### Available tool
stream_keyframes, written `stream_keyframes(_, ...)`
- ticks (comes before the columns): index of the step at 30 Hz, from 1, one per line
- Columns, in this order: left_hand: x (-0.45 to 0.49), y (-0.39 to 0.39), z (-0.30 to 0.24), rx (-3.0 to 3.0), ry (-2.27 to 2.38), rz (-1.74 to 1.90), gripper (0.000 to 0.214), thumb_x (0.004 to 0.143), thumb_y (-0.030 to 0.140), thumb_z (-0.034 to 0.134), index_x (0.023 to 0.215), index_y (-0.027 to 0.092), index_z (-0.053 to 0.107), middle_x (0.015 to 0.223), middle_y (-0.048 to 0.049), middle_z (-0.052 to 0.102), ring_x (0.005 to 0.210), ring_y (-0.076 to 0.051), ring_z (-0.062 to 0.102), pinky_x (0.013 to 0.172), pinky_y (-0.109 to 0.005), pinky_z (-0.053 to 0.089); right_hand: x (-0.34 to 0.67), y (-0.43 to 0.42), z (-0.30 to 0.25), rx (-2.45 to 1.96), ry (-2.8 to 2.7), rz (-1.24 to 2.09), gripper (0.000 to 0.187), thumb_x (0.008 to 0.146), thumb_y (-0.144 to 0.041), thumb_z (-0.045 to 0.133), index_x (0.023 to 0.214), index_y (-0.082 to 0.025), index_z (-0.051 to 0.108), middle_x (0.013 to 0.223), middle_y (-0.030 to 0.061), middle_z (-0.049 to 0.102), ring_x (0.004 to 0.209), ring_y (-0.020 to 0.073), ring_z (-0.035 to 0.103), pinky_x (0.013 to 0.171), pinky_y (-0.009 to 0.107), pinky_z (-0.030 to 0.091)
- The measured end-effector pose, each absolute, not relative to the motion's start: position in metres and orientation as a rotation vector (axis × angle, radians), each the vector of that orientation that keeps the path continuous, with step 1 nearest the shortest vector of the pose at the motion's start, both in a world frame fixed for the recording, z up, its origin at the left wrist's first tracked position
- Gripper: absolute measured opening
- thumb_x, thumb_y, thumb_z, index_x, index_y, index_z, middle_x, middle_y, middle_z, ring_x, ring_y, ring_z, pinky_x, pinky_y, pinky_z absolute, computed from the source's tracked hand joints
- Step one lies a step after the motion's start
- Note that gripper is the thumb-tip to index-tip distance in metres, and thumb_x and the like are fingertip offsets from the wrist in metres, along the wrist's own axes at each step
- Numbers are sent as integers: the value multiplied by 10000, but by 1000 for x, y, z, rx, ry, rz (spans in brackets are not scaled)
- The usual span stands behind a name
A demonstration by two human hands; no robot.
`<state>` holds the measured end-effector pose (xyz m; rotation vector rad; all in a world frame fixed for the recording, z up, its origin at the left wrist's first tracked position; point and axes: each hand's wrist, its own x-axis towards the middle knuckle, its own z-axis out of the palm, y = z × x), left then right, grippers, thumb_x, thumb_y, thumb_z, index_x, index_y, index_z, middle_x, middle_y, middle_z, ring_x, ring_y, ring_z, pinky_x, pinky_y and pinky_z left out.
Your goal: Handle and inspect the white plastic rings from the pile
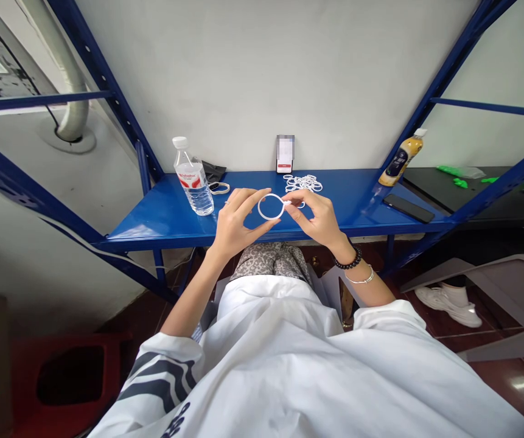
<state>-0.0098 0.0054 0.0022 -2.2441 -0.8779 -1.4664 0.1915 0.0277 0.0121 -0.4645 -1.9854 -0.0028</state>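
Both hands hold one thin white ring [271, 207] just above the front of the blue shelf [161, 219]. My left hand [237, 222] pinches the ring's left side, thumb below and fingers above. My right hand [314, 216] pinches its right side, where a small white knot or clip sits. A pile of several similar white rings [305, 182] lies on the shelf just behind my right hand.
A water bottle [193, 179] stands left of my hands, with a black pouch [213, 171] and a band [220, 187] behind it. A phone [285, 154] leans on the wall. A yellow bottle [401, 159] and a dark phone [408, 208] sit right. Blue uprights flank the shelf.
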Motion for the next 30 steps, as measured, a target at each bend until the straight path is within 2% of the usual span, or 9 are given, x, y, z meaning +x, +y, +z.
stream_keyframes(5,-9,6,0,-2264,-973,-1415,435,898,390,634,1290,223,549,999,-54,680,784,-156,590,791,-307,501,191,26,12,-511,-1996,17,159,965,-362,534,975,-229,620,833,13,704,723,154,660,694,287,537)
stream_keyframes(11,-8,5,1,-2266,-892,-1448,378,902,352,639,1244,214,559,970,-46,688,764,-144,587,736,-277,497,191,27,11,-524,-2000,16,162,964,-364,520,979,-233,613,833,12,701,714,151,653,687,291,543)
stream_keyframes(16,-9,5,2,-2255,-878,-1438,373,897,336,644,1239,212,561,962,-41,689,769,-145,597,769,-293,506,191,27,11,-529,-1989,7,145,956,-341,533,1004,-232,616,861,15,707,734,150,661,697,287,549)
stream_keyframes(23,-7,4,2,-2224,-812,-1463,368,873,274,662,1220,192,568,909,-30,666,740,-138,581,775,-299,513,192,29,13,-473,-2009,-160,90,950,-256,532,976,-229,615,915,40,714,820,179,667,734,327,548)
stream_keyframes(30,-8,3,3,-2227,-859,-1403,335,879,305,656,1189,194,592,894,-23,670,761,-141,607,821,-321,527,192,30,13,-436,-2031,-234,74,929,-209,541,961,-234,602,908,40,714,803,189,658,734,350,542)
